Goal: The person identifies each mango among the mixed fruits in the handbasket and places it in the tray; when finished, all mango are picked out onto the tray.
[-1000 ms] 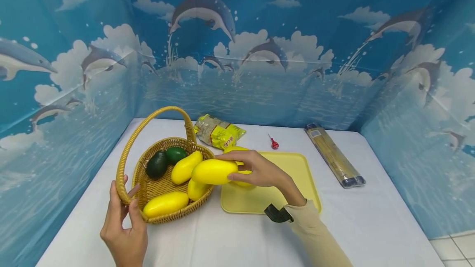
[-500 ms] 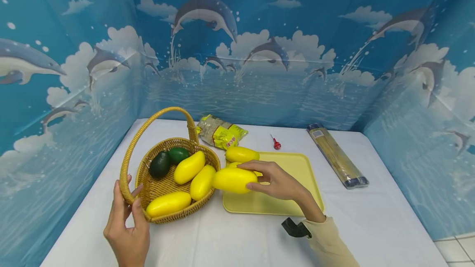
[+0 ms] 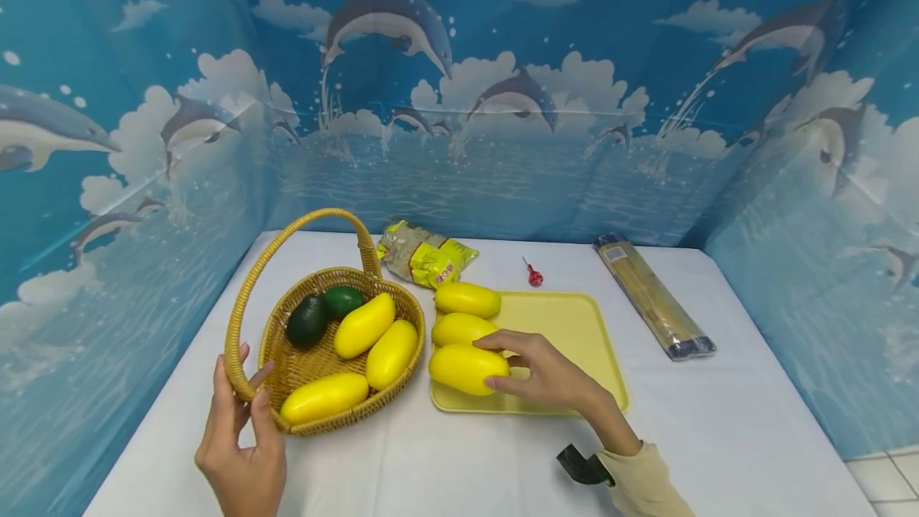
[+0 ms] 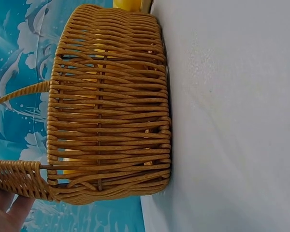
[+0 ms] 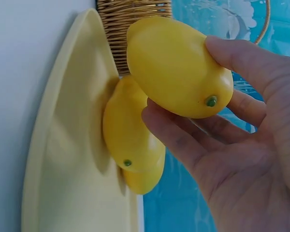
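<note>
My left hand (image 3: 242, 453) grips the handle of a wicker basket (image 3: 276, 373), its thumb and fingers about the handle's lower end; in the left wrist view only fingertips (image 4: 20, 208) show beside the woven side. Inside lie three yellow mangoes (image 3: 325, 397) and two dark green fruits, the nearer an avocado (image 3: 307, 321). With thumb and fingers, my right hand (image 3: 553, 377) holds another mango (image 3: 459, 369) over the left side of a yellow tray (image 3: 567, 333). The right wrist view shows this mango (image 5: 176, 67) raised above the tray. Two more mangoes (image 3: 467, 299) lie on the tray.
Behind the basket and tray lies a yellow and clear plastic bag (image 3: 427, 254). A red lollipop (image 3: 534, 274) is beyond the tray's far edge. To the tray's right is a long packet of thin sticks (image 3: 653, 297). Dolphin-printed cloth walls surround the white table.
My right hand has carried the mango from over the basket's right rim rightward and lower, over the tray. The left hand keeps its grip on the basket handle.
</note>
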A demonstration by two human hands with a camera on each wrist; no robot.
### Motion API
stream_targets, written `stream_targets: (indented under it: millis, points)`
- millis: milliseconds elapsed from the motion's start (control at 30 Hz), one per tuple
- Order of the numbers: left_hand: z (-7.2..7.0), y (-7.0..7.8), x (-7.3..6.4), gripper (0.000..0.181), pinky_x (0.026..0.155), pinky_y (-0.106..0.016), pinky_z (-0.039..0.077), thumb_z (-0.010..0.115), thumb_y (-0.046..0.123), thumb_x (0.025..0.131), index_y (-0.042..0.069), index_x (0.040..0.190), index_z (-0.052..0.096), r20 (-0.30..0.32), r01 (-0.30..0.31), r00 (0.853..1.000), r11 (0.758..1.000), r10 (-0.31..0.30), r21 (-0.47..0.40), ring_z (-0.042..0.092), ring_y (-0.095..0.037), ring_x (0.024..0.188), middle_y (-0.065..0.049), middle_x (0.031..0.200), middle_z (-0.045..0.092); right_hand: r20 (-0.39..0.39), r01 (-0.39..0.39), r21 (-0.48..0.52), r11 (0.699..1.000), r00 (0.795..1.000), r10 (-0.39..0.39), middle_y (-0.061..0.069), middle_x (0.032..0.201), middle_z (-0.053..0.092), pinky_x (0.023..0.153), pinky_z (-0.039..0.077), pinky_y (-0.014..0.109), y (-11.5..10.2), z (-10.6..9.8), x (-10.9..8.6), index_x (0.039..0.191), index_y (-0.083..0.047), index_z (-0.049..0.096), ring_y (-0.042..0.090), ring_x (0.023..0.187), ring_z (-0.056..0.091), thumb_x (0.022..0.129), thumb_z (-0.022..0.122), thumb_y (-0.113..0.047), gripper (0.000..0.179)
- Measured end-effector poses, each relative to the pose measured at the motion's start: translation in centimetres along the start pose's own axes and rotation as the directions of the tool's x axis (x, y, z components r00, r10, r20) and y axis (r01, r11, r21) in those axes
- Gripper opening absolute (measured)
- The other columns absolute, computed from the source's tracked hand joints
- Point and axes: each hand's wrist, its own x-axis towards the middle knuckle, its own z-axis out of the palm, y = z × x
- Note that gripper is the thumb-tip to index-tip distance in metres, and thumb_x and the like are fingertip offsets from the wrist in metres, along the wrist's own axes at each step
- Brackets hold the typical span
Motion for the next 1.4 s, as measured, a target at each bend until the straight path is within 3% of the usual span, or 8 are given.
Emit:
stream_targets:
  millis: [233, 533, 767, 967, 1167, 1400]
  points:
    - [0.2, -0.8, -0.5, 0.083, 0.095, -0.008, 0.052, 0.067, -0.025, 0.092, 0.009, 0.164, 0.045, 0.006, 0.007, 1.0, 1.0, -0.007, -0.007, 0.069, 0.006, 0.118, -0.012, 0.151, 0.065, 0.023, -0.004, -0.087, 0.996, 1.0, 0.006, 0.009, 0.141, 0.07, 0.099, 0.064, 0.036, 0.7, 0.1, -0.6, 0.144, -0.006, 0.067, 0.024, 0.122, 0.068, 0.101, 0.079, -0.03, 0.051]
    - [0.3, -0.5, -1.0, 0.082, 0.096, -0.008, 0.051, 0.069, -0.024, 0.091, 0.008, 0.163, 0.047, -0.024, 0.009, 1.0, 1.0, -0.008, 0.023, 0.068, 0.007, 0.118, -0.011, 0.149, 0.066, 0.048, -0.002, -0.122, 0.993, 0.999, 0.008, 0.007, 0.143, 0.07, 0.103, 0.062, 0.036, 1.2, 0.7, -0.5, 0.146, -0.006, 0.066, 0.019, 0.122, 0.068, 0.102, 0.077, -0.034, 0.054]
    - [0.2, -0.3, -0.7, 0.075, 0.097, -0.007, 0.05, 0.068, -0.021, 0.094, 0.004, 0.162, 0.048, -0.043, -0.002, 0.999, 1.0, 0.003, 0.031, 0.066, 0.009, 0.118, -0.016, 0.148, 0.066, 0.008, -0.04, -0.083, 0.996, 0.999, 0.04, 0.008, 0.144, 0.07, 0.101, 0.063, 0.034, 1.5, 1.2, -0.4, 0.147, -0.006, 0.066, 0.024, 0.125, 0.069, 0.102, 0.078, -0.031, 0.054]
    - [0.3, -0.3, -0.3, 0.064, 0.097, -0.007, 0.05, 0.066, -0.015, 0.099, -0.002, 0.16, 0.049, -0.055, -0.03, 0.998, 1.0, 0.03, -0.006, 0.066, 0.009, 0.119, -0.022, 0.146, 0.066, -0.065, -0.021, -0.103, 0.994, 0.998, 0.014, 0.006, 0.134, 0.071, 0.094, 0.065, 0.031, 1.7, 1.4, -0.4, 0.142, -0.008, 0.07, 0.019, 0.113, 0.068, 0.099, 0.082, -0.03, 0.05]
    - [0.3, -0.9, -0.3, 0.068, 0.096, -0.007, 0.05, 0.066, -0.016, 0.098, 0.002, 0.161, 0.049, -0.044, -0.024, 0.999, 1.0, 0.023, -0.006, 0.067, 0.008, 0.119, -0.017, 0.148, 0.066, -0.117, -0.052, -0.112, 0.992, 0.992, 0.039, 0.008, 0.13, 0.074, 0.09, 0.067, 0.038, 2.1, 1.5, -0.3, 0.138, -0.003, 0.07, 0.021, 0.111, 0.071, 0.096, 0.085, -0.023, 0.048]
    - [0.3, -1.3, -0.3, 0.073, 0.096, -0.007, 0.05, 0.067, -0.016, 0.098, 0.008, 0.163, 0.048, -0.03, 0.002, 1.0, 1.0, -0.001, 0.022, 0.067, 0.007, 0.119, -0.011, 0.15, 0.065, -0.118, -0.074, -0.082, 0.994, 0.991, 0.064, 0.005, 0.125, 0.076, 0.089, 0.067, 0.038, 2.6, 1.7, -0.2, 0.131, -0.007, 0.075, 0.018, 0.106, 0.071, 0.095, 0.085, -0.02, 0.04]
